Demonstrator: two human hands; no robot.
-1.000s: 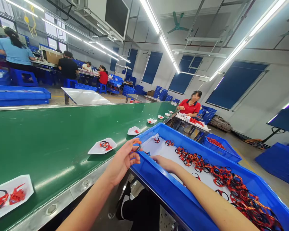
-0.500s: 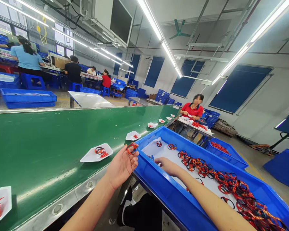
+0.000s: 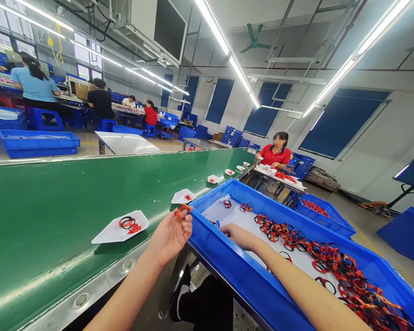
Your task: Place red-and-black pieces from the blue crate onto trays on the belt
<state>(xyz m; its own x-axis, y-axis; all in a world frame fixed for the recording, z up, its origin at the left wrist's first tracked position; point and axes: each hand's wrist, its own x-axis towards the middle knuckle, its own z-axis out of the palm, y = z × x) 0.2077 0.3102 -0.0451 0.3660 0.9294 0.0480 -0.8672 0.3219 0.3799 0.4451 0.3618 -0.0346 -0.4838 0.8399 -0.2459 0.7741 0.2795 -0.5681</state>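
Note:
My left hand (image 3: 170, 236) is raised palm up at the belt's near edge, its thumb and fingers closed on a red-and-black ring-shaped piece (image 3: 182, 212). My right hand (image 3: 240, 236) reaches over the near wall of a blue tray (image 3: 243, 271). Its fingers are curled and the tips are hidden, so I cannot make out what they hold. Close to them lies another ring-shaped piece, partly covered by the wall. Many similar pieces (image 3: 322, 255) are heaped along the tray's right side on white lining. On the belt, a white dish (image 3: 105, 234) carries black-and-red rings and small red parts.
The green conveyor belt (image 3: 62, 193) runs along my left, with a metal edge. Further white dishes (image 3: 179, 196) with red bits sit along it. A co-worker in red (image 3: 274, 156) sits at a table beyond the tray. A blue bin (image 3: 341, 225) of red parts stands at right.
The dishes on the belt have moved left and toward me; one at the lower left has left the view. My left hand has shifted slightly left with the ring-shaped piece. My right hand has barely moved.

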